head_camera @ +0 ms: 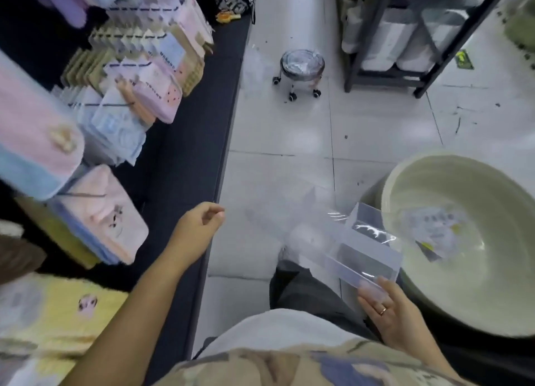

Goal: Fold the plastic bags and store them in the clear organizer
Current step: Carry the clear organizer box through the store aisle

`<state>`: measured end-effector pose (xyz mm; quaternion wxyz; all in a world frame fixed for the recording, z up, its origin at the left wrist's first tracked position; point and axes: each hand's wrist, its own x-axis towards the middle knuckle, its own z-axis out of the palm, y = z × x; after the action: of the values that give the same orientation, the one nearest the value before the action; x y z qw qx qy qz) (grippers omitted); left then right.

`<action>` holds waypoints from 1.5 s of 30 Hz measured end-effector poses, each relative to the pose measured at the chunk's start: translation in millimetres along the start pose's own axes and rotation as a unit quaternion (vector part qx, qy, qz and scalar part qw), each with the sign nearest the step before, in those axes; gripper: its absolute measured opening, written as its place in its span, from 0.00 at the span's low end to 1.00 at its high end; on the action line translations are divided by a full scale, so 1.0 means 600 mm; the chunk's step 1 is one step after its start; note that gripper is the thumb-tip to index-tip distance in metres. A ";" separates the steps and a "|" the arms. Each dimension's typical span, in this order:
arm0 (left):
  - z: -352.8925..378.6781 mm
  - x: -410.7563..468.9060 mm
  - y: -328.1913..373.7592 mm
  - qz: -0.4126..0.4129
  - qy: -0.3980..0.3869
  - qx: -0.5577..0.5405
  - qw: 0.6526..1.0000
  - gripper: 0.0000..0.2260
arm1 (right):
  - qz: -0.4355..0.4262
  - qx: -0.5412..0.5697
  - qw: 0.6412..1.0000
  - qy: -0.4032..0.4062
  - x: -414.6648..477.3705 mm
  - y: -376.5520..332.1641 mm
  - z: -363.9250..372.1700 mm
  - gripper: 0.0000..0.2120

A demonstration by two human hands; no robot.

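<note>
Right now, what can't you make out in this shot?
1. Head view: whether the left hand pinches the clear plastic bag; see-through film and blur hide it.
2. Contents of the clear organizer in the right hand: glare hides them.
3. Wording on the printed bag in the basin: too blurred.

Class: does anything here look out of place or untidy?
Dark specks litter the floor tiles by the black rack, and a printed plastic bag lies loose in the basin, not the clear organizer.
</note>
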<state>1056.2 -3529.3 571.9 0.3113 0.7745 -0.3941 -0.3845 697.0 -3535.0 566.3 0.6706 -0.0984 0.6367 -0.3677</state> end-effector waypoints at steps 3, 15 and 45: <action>0.026 0.126 0.068 -0.033 0.004 -0.019 0.999 0.06 | 0.002 -0.014 1.000 -0.014 0.116 -0.127 0.090 0.07; 0.013 0.608 0.212 -0.115 0.020 -0.040 0.992 0.04 | -0.037 -0.055 0.995 -0.071 0.513 -0.533 0.493 0.07; -0.007 1.646 0.615 -0.279 0.215 -0.188 0.917 0.04 | 0.001 -0.409 0.884 -0.226 1.342 -1.306 1.409 0.11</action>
<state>1311.7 -4550.8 518.1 0.4084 0.8444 -0.0062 -0.3466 1126.6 -4874.0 550.6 0.6968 -0.4438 0.5619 -0.0420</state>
